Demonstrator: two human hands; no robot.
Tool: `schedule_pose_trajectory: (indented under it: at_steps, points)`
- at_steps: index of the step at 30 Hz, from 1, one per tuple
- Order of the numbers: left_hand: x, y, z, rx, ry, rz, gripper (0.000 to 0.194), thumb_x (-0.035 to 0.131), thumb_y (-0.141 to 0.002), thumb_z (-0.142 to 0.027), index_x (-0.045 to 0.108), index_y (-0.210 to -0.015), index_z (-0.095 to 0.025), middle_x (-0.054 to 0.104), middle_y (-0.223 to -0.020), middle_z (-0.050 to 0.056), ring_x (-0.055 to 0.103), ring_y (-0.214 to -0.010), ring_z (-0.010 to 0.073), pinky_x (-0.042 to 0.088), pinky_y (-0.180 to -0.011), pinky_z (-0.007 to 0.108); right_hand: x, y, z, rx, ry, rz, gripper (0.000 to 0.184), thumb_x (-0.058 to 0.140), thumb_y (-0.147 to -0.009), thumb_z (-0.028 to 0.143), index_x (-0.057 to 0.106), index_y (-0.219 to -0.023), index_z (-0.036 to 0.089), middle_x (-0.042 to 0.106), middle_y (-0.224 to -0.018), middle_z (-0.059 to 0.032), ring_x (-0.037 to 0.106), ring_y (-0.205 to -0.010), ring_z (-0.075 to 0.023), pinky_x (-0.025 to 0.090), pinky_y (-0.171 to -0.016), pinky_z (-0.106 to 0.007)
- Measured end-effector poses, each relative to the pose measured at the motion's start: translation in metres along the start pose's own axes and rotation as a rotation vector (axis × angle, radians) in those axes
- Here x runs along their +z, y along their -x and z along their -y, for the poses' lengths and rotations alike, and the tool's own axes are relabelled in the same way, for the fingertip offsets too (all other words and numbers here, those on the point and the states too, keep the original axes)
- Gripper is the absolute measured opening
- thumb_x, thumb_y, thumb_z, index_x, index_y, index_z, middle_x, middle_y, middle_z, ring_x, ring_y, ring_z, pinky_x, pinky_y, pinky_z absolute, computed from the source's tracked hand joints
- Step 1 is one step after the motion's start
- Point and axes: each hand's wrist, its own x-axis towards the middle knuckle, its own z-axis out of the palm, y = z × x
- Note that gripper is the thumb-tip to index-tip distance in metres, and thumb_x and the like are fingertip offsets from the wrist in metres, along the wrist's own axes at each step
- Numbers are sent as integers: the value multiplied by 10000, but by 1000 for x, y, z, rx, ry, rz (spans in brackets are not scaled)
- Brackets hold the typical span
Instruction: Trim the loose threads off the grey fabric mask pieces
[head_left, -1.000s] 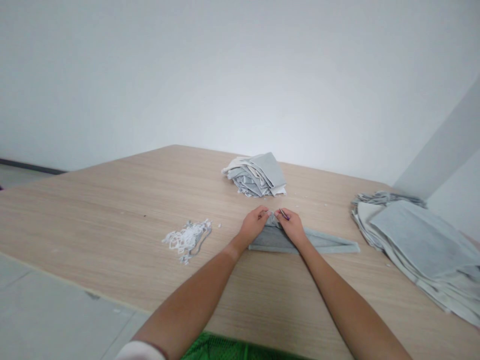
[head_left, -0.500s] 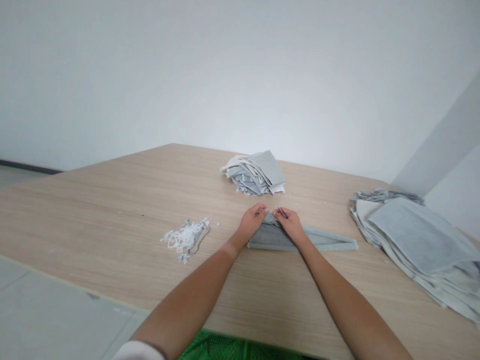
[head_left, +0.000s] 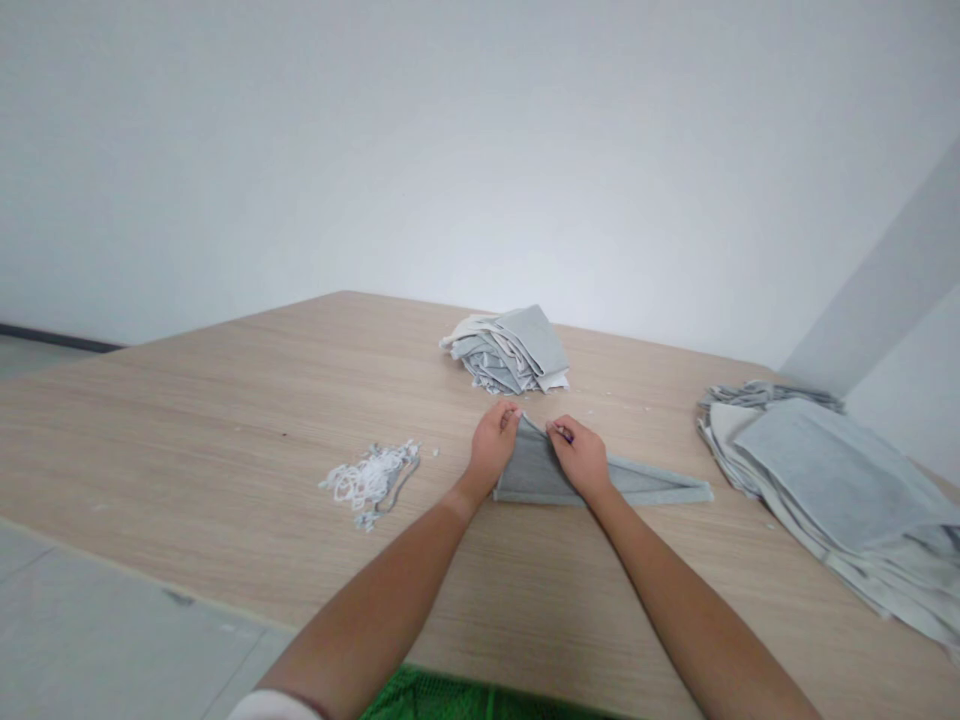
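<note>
A grey piece of cloth (head_left: 536, 472) lies folded on the table in front of me, its narrow end reaching to the right. My left hand (head_left: 493, 443) pinches its upper edge at the left. A short way to the right, my right hand (head_left: 581, 455) is closed on the same edge, the fabric stretched between the two. A small tool with a dark purple part (head_left: 565, 436) sticks out of the right fist; most of it is hidden, so its kind cannot be made out.
On the wooden table (head_left: 225, 420), a pile of folded grey and white cloths (head_left: 517, 350) stands at the back. White and grey thread scraps (head_left: 371, 478) lie to the left. A larger stack of grey cloths (head_left: 840, 480) is on the right. A white wall (head_left: 480, 150) rises behind.
My hands have moved apart along the cloth's upper edge, the left one shifting left. The bunched fabric between them is now drawn out straighter. Less of the tool shows in my right hand.
</note>
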Motion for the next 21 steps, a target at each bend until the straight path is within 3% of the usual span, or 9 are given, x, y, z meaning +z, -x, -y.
schedule_pose_trajectory:
  at_steps: [7, 11, 13, 16, 21]
  points:
    - [-22, -1, -4, -142, -170, -278, 292, 449, -1035, -406, 660, -1112, -219, 725, -993, 84, 647, -932, 249, 439, -829, 322, -2, 4, 6, -67, 267, 76, 329, 472, -1045, 470, 712, -959, 261, 736, -842, -49, 651, -784, -203, 321, -662, -273]
    - [-33, -1, -3, -267, -306, -299, 282, 434, -1038, -357, 643, -1157, -212, 724, -978, 119, 659, -892, 281, 419, -787, 339, 1, 0, -3, 47, 345, 131, 313, 499, -1028, 427, 740, -943, 248, 766, -892, -92, 677, -818, -224, 342, -666, -287]
    - [-34, -1, -5, -261, -388, -263, 275, 440, -1029, -310, 626, -1199, -202, 714, -927, 122, 661, -868, 288, 416, -780, 342, 3, -2, -8, 120, 338, 133, 301, 503, -1016, 404, 759, -964, 255, 776, -918, -100, 696, -848, -243, 360, -669, -296]
    - [-28, 2, -14, -116, -460, -165, 262, 475, -1003, -240, 607, -1227, -210, 700, -897, 105, 660, -885, 282, 418, -806, 338, 4, -2, -13, 173, 302, 137, 293, 508, -1002, 388, 777, -1021, 273, 785, -951, -100, 717, -900, -266, 392, -686, -308]
    - [-9, 14, -24, 192, -443, 261, 177, 531, -949, -180, 649, -1067, -238, 696, -952, 83, 643, -951, 252, 448, -877, 329, 4, -1, -12, 184, 293, 173, 319, 508, -995, 360, 750, -1189, 287, 787, -1077, -98, 725, -1006, -273, 459, -781, -324]
